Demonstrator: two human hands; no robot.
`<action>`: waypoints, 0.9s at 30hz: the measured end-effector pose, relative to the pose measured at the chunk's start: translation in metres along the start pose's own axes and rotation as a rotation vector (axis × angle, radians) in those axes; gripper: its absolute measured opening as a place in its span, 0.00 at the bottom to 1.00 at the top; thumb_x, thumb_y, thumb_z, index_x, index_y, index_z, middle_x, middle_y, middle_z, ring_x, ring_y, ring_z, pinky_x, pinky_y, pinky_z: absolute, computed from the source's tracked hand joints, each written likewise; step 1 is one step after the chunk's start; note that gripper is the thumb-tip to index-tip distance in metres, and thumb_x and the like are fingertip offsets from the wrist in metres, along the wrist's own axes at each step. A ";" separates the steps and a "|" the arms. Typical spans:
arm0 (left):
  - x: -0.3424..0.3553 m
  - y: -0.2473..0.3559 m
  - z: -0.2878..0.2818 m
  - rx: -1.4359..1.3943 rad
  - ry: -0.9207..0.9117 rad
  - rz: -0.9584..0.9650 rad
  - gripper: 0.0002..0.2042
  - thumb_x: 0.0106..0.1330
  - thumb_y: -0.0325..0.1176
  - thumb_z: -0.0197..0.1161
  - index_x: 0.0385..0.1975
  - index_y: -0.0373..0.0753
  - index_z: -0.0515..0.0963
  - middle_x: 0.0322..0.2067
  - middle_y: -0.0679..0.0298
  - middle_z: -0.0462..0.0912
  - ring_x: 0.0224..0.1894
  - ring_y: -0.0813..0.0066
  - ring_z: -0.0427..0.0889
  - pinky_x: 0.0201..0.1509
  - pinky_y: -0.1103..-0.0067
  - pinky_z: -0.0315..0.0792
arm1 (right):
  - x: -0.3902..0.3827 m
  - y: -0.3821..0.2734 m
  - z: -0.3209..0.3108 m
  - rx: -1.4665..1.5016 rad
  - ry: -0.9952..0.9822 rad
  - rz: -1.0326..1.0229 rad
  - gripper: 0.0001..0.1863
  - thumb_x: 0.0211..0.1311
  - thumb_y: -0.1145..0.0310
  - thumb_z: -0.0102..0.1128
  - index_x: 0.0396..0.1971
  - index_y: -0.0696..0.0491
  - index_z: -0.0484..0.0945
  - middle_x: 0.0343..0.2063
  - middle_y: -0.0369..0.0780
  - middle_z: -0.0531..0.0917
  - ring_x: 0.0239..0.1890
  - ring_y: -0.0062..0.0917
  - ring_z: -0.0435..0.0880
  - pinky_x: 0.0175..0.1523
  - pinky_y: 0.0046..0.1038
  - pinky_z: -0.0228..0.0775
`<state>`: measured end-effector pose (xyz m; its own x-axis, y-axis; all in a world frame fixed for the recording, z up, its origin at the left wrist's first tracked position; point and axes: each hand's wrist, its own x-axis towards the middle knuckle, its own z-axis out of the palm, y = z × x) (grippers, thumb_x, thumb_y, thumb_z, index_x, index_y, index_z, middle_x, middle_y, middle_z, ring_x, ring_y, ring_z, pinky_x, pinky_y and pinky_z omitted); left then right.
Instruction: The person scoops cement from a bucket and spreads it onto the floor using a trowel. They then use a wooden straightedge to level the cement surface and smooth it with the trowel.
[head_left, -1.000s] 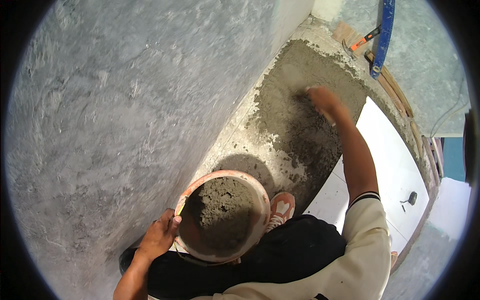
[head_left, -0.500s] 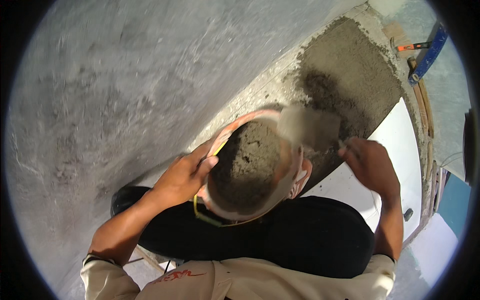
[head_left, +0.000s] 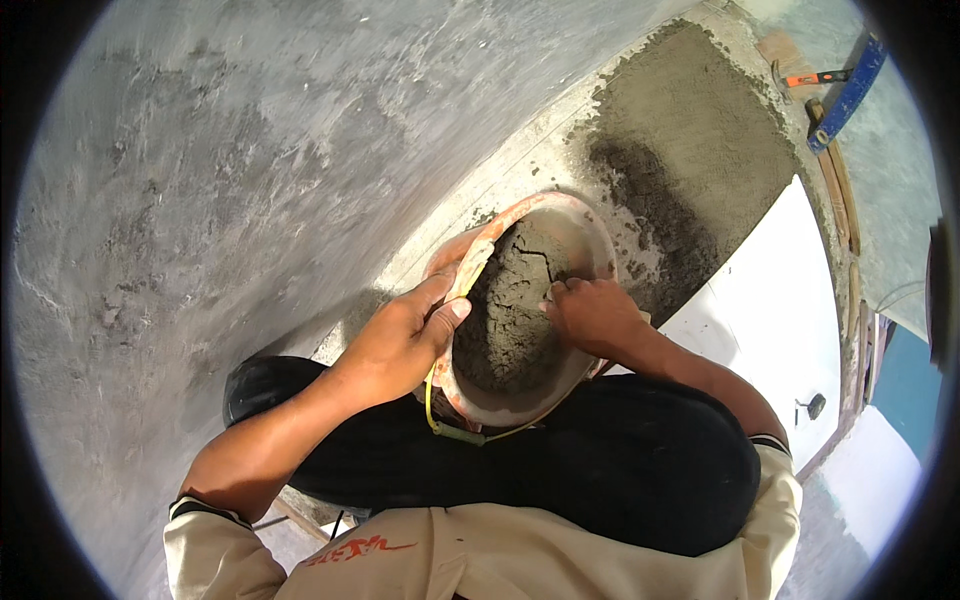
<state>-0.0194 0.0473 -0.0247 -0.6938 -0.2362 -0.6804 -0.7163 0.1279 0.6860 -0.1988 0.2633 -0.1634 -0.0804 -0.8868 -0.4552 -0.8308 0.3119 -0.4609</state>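
A mortar-stained bucket (head_left: pixel 505 217) tilts between my knees, part full of crumbly grey mortar (head_left: pixel 512 318) with a crack across its top. My left hand (head_left: pixel 408 335) is closed over the bucket's left rim, thumb on the inside. Inside the bucket's right part, my right hand (head_left: pixel 597 316) is closed round the handle of a trowel; its blade is sunk in or covered by the mortar and can hardly be made out. The bucket's yellow wire handle (head_left: pixel 460 434) hangs down on my side. Beyond the bucket lies a spread bed of mortar (head_left: pixel 700 110), with a darker loose heap (head_left: pixel 650 195) on it.
A grey plastered wall (head_left: pixel 240 190) rises close on the left. To the right lies a white slab (head_left: pixel 775 285) with a small dark object (head_left: pixel 816 405) on it. Farther off are a hammer (head_left: pixel 822 77), a blue bar-shaped tool (head_left: pixel 850 98) and wooden strips (head_left: pixel 840 190).
My right hand has moved left with the trowel, from over the mortar bed and white slab into the bucket. The bucket has shifted slightly right and away; my left hand still grips its rim.
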 end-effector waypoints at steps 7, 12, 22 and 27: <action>0.002 -0.011 0.002 -0.007 0.052 0.123 0.27 0.84 0.41 0.55 0.75 0.32 0.66 0.35 0.58 0.82 0.38 0.74 0.78 0.48 0.73 0.75 | 0.000 -0.030 0.004 0.218 -0.129 -0.038 0.25 0.80 0.47 0.51 0.49 0.55 0.83 0.32 0.52 0.89 0.40 0.53 0.89 0.48 0.54 0.81; -0.003 -0.012 -0.015 -0.066 0.068 -0.067 0.25 0.85 0.41 0.54 0.76 0.37 0.68 0.44 0.64 0.80 0.46 0.76 0.74 0.55 0.75 0.70 | -0.022 -0.019 -0.014 0.270 -0.086 0.009 0.23 0.80 0.48 0.52 0.44 0.54 0.83 0.33 0.52 0.88 0.38 0.54 0.88 0.47 0.54 0.79; -0.005 0.000 -0.026 -0.003 0.141 -0.270 0.22 0.86 0.40 0.53 0.73 0.37 0.71 0.61 0.59 0.82 0.65 0.71 0.75 0.73 0.72 0.66 | -0.078 0.081 -0.123 0.800 -0.115 0.289 0.26 0.81 0.46 0.51 0.39 0.55 0.84 0.25 0.40 0.83 0.25 0.29 0.84 0.33 0.35 0.78; 0.004 -0.023 -0.026 0.067 0.128 -0.062 0.23 0.86 0.41 0.52 0.76 0.40 0.69 0.57 0.58 0.86 0.56 0.68 0.82 0.65 0.69 0.73 | -0.024 0.181 -0.112 1.306 -0.237 0.416 0.24 0.80 0.50 0.54 0.36 0.57 0.81 0.20 0.35 0.79 0.14 0.21 0.74 0.22 0.26 0.69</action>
<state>-0.0031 0.0185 -0.0364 -0.6360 -0.3661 -0.6793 -0.7637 0.1727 0.6220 -0.4095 0.3024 -0.1507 0.0113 -0.6139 -0.7893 0.3519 0.7413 -0.5716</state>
